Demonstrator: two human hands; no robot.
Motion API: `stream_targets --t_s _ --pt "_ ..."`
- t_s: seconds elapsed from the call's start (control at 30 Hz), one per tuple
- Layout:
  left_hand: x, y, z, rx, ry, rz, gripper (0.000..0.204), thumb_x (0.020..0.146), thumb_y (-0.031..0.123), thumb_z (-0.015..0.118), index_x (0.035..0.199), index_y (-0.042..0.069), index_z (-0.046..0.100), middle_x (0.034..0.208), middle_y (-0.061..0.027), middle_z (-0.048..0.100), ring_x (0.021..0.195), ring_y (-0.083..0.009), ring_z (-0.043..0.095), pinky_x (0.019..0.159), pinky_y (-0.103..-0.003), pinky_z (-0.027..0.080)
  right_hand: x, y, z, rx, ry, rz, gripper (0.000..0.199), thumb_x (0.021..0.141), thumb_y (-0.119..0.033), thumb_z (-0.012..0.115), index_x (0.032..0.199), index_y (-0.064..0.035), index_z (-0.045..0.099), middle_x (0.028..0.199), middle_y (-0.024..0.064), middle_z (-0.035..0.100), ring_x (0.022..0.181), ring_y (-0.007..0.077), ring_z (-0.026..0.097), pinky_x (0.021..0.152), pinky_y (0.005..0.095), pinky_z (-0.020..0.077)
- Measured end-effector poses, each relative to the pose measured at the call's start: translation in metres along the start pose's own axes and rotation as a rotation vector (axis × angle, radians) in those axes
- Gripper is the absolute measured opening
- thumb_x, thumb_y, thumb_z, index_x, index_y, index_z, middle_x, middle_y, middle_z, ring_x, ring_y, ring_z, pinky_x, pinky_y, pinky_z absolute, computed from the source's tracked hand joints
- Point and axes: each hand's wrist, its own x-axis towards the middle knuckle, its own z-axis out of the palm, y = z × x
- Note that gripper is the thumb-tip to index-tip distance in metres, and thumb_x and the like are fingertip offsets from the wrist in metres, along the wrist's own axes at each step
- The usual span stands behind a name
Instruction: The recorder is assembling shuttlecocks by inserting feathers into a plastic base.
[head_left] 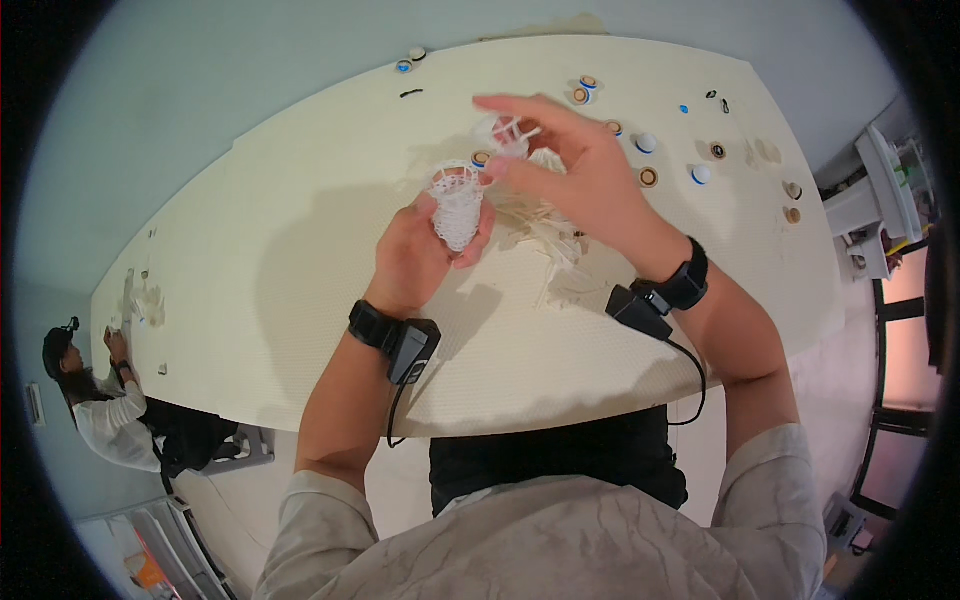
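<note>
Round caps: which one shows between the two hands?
The tan-faced cap by the upper end of the white net in the left hand; the other caps in view lie outside that gap, mostly to the right.

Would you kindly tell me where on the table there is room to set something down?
The widest bare patch of table lies between the left hand and the white bits by the seated person. A smaller one lies between the right forearm and the round pieces. Crowded: around the right hand, with pale strands and more round pieces.
</note>
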Motion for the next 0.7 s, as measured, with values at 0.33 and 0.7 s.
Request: stream_targets --t_s 0.33,0.7 --pt "0.000 -0.004 0.003 0.093 -0.026 -0.028 0.058 0.094 0.047 0.050 0.129 0.001 0.052 0.096 -0.0105 0.064 0.068 -0.0162 0.051 0.058 -0.028 0.036 -0.010 0.001 0.019 0.029 -0.012 -0.056 0.032 0.089 -0.012 0.073 0.121 -0.0127 0.074 0.109 0.0057 0.070 0.105 0.0168 0.061 0.091 0.0297 0.0494" --pt "-0.004 -0.002 -0.006 -0.061 -0.025 -0.054 0.052 0.096 0.045 0.041 0.119 0.001 0.056 0.097 -0.0099 0.063 0.069 -0.0179 0.053 0.059 -0.030 0.039 -0.001 0.000 0.006 -0.317 -0.255 -0.329 0.035 0.086 -0.014 0.070 0.120 -0.0062 0.072 0.128 0.0091 0.067 0.122 0.0303 0.055 0.104 0.0418 0.0443"
